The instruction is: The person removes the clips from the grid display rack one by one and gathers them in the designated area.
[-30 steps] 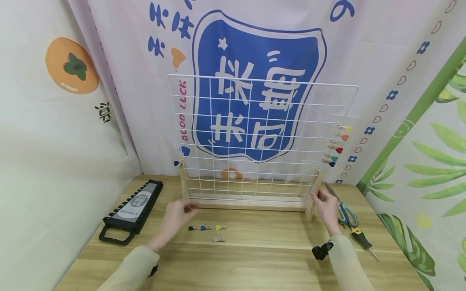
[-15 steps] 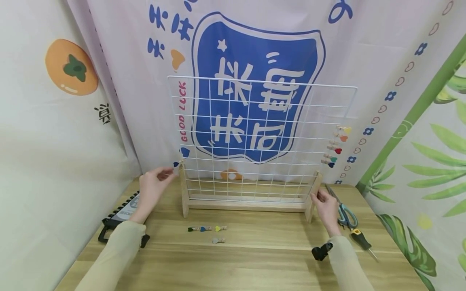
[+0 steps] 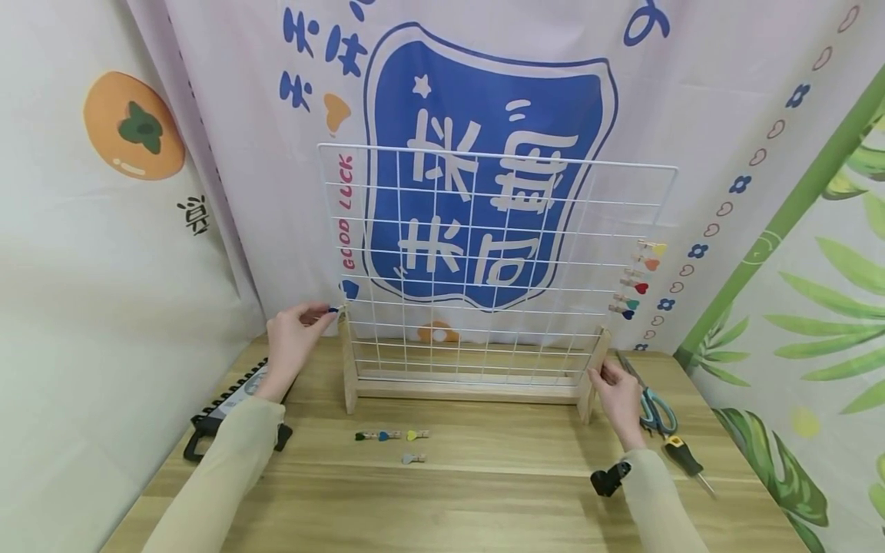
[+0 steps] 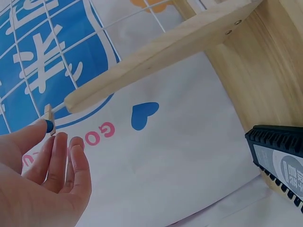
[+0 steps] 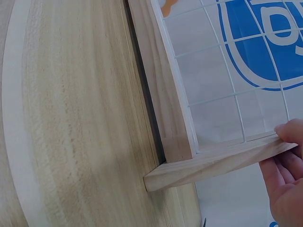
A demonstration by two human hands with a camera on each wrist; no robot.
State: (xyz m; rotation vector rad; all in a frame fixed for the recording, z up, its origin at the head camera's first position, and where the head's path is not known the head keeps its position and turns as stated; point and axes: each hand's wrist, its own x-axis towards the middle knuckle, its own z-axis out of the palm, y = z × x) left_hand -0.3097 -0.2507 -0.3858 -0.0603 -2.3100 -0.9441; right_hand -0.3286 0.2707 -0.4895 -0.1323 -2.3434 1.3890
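Head view: I see five heart clips (image 3: 641,288) on right edge of wire grid (image 3: 498,155); four loose clips (image 3: 387,435) on near table (image 3: 484,499), likely remaining. Left wrist: left hand (image 4: 52,182) closely pinches blue clip (image 4: 49,126) at grid's left edge. Right wrist: right hand (image 5: 286,187) grips wooden post (image 5: 213,169).

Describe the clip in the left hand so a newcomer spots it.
Find the white wire grid on its wooden stand, then the top of the left post. There, at the grid's left edge, the left hand pinches a small wooden clip with a dark blue heart. The grid's other clips all sit along its right edge.
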